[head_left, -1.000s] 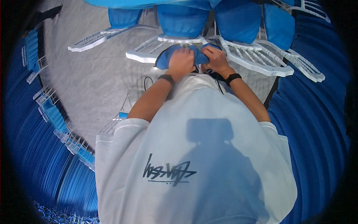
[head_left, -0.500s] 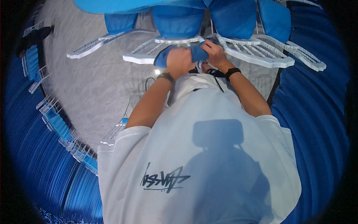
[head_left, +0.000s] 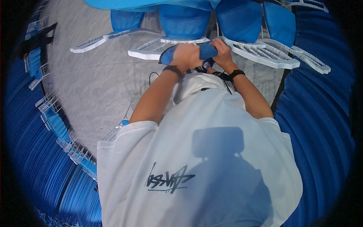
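My left hand [head_left: 188, 55] is closed round a bunched blue cloth with a dark edge [head_left: 167, 56], one end sticking out to the left of the fist. Its other end [head_left: 207, 51] reaches across to my right hand [head_left: 223, 53], whose fingers are closed on it. I hold the cloth in front of my waist, close to the white back of a chair [head_left: 145, 54] with a blue seat [head_left: 184, 23]. Parts of the cloth are hidden beneath my fingers. A dark band circles each wrist.
More white chairs with blue seats [head_left: 240, 22] stand along a round table with a light blue cover [head_left: 128, 3]. Blue drapes [head_left: 317, 113] hang at the right. Rows of chairs [head_left: 56, 123] line the left side, near a dark figure [head_left: 38, 41]. The floor [head_left: 90, 75] is grey.
Both hands have shifted slightly right with the cloth. My right fingers have curled further round its right end, and the cloth between the hands looks straighter. The view has moved a little too.
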`<state>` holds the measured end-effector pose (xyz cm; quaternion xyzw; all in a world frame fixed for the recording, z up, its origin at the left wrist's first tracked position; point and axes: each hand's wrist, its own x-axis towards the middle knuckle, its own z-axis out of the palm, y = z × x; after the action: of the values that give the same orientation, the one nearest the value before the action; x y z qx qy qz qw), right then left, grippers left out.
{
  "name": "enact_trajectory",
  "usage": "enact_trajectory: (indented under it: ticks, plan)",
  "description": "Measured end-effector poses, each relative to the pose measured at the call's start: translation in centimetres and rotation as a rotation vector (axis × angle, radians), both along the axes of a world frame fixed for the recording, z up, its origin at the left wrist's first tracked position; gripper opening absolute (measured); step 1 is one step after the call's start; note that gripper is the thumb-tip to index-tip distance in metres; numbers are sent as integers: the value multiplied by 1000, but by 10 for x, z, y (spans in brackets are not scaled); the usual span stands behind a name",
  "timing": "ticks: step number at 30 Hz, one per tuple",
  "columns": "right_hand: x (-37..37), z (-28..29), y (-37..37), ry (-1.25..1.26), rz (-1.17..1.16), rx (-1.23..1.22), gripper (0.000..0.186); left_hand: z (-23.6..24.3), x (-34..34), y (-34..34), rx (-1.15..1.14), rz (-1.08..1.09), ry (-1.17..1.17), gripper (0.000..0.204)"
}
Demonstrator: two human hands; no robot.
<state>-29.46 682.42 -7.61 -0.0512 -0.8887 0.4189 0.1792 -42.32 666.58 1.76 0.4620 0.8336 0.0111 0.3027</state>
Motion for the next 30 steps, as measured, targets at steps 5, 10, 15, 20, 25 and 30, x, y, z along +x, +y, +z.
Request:
enact_trajectory:
  ticks: [5, 10, 15, 20, 25, 30]
  plan:
    - [6, -13, -7, -14, -122, -227, 49, -2, 2, -1, 37, 11, 20, 32]
    - [8, -17, -13, -49, -209, -252, 49, -1, 0, 2, 34, 0, 5, 33]
    - [7, -16, -14, -60, -213, -254, 44, -2, 0, 3, 21, -31, 15, 34]
    - [6, -19, -16, -53, -241, -316, 39, -1, 0, 3, 50, -40, 11, 33]
    - [3, -18, -20, -59, -254, -349, 37, -5, -1, 1, 58, -31, -7, 32]
    - [1, -19, -20, -65, -259, -386, 29, -6, 0, 3, 89, -38, -1, 31]
